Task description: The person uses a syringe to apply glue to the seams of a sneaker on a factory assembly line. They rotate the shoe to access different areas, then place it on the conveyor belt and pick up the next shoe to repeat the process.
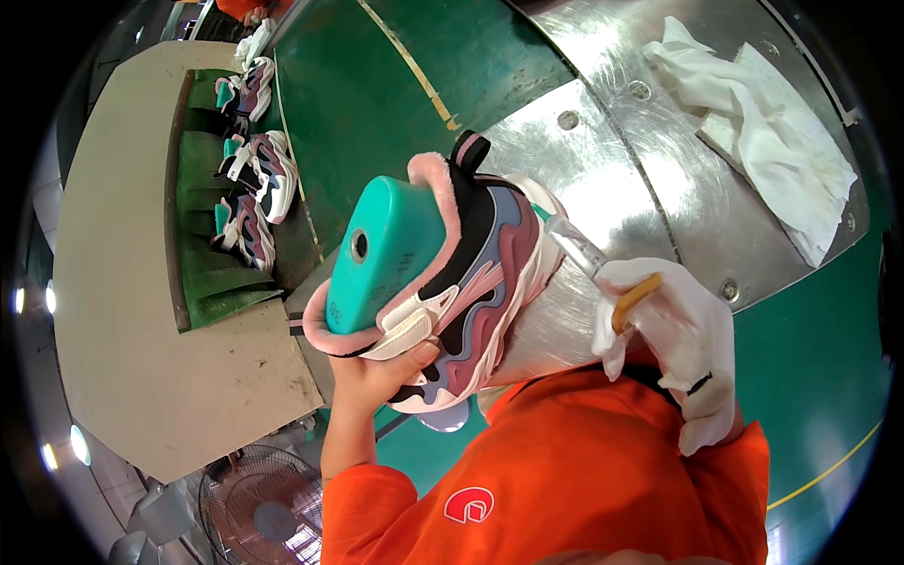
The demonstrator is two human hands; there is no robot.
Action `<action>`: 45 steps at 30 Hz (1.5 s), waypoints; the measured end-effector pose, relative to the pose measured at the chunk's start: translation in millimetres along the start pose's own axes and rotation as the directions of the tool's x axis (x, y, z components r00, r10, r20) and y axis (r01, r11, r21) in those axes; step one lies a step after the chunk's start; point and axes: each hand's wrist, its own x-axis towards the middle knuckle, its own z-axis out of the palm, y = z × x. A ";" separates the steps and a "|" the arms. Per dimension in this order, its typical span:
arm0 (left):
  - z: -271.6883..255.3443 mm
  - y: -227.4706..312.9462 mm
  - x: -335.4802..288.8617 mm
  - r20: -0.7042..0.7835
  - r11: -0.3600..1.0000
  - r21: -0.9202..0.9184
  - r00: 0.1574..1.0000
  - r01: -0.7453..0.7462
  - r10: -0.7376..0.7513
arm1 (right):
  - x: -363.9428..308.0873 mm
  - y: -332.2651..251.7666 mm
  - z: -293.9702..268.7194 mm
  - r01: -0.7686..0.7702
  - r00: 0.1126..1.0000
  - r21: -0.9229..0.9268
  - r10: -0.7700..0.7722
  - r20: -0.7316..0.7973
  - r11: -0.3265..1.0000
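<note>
My bare left hand point(373, 379) grips a sneaker point(476, 315) from its near side, with the thumb pressed on the upper. The sneaker is black, pink, mauve and grey-blue with a pale sole, tilted with its collar toward me. A teal shoe last point(388, 250) with a round hole fills its opening. My right hand point(670, 325), in a white glove, is closed around a brush point(579, 247) with a metal ferrule and a wooden handle. The brush tip meets the sneaker's sole edge on the right; the shoe partly hides the contact.
A metal worktop point(603, 160) lies beyond my hands, with a crumpled white cloth point(753, 122) at the far right. Several similar sneakers point(268, 174) stand along a green surface point(358, 85) at left, beside a tan board point(122, 282). A fan point(259, 508) stands below left. Another person's hand shows at the top.
</note>
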 end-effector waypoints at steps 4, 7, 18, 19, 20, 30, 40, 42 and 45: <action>-0.7 9.2 3.5 0.102 0.996 0.008 0.991 0.085 -0.085 | -3.3 -1.0 -4.8 -0.006 0.999 -0.014 0.006 0.051 1.000; -0.6 10.9 1.4 0.114 0.990 -0.024 0.984 0.140 -0.136 | -6.3 -1.7 -6.0 -0.008 0.997 -0.021 0.010 0.080 1.000; 6.2 2.7 3.5 0.022 1.000 -0.001 1.000 -0.007 0.007 | -10.9 -3.6 -8.3 0.020 0.990 -0.057 -0.012 0.142 0.998; 5.6 2.4 3.5 0.020 1.000 0.006 1.000 0.014 -0.014 | -10.8 -4.6 -8.0 0.016 0.986 -0.064 -0.005 0.166 0.998; 3.3 5.9 3.9 0.043 0.996 0.031 0.996 0.081 -0.082 | -10.5 -4.7 -8.8 0.014 0.986 -0.068 -0.002 0.168 0.998; 7.1 13.6 6.4 0.072 0.995 0.016 0.992 0.102 -0.103 | -16.0 -20.1 8.3 -0.228 0.973 -0.073 0.225 -0.047 0.971; 1.2 19.8 24.3 0.177 0.965 -0.149 0.966 0.215 -0.188 | -20.3 -23.8 12.4 0.044 0.996 -0.086 -0.051 -0.073 0.995; -1.5 16.6 30.1 0.174 0.959 -0.211 0.973 0.188 -0.152 | -10.9 -19.1 13.7 0.215 0.970 -0.249 -0.236 -0.055 0.944; -9.4 5.1 39.7 0.203 0.945 -0.222 0.959 0.239 -0.195 | 6.6 -17.1 17.9 0.290 0.938 -0.578 -0.347 0.013 0.763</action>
